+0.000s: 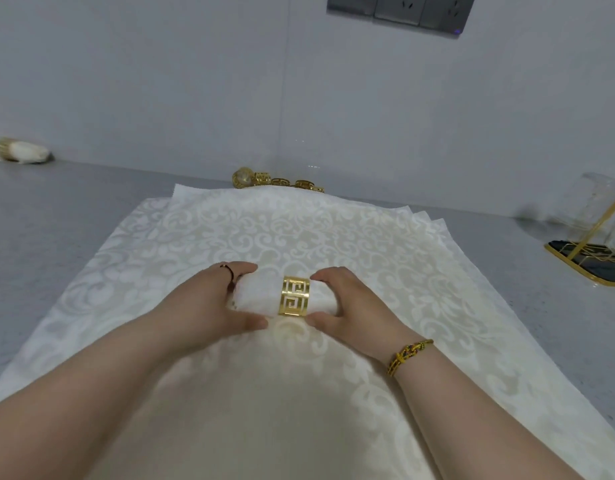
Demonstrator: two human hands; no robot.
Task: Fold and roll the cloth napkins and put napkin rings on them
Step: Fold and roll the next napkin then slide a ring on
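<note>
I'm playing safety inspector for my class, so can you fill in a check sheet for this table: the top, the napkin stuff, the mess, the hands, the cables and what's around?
Surface: grey counter, with flat patterned napkins stacked on it.
Job's things: roll on the stack, with a gold ring round its middle; spare rings at the far edge; finished roll far left.
Clutter: gold wire rack at the right; its contents are blurred.
Hands: left hand grips the roll's left end, right hand grips its right end.
Cables: nothing seen.
Surroundings: pale wall with sockets at the top.
</note>
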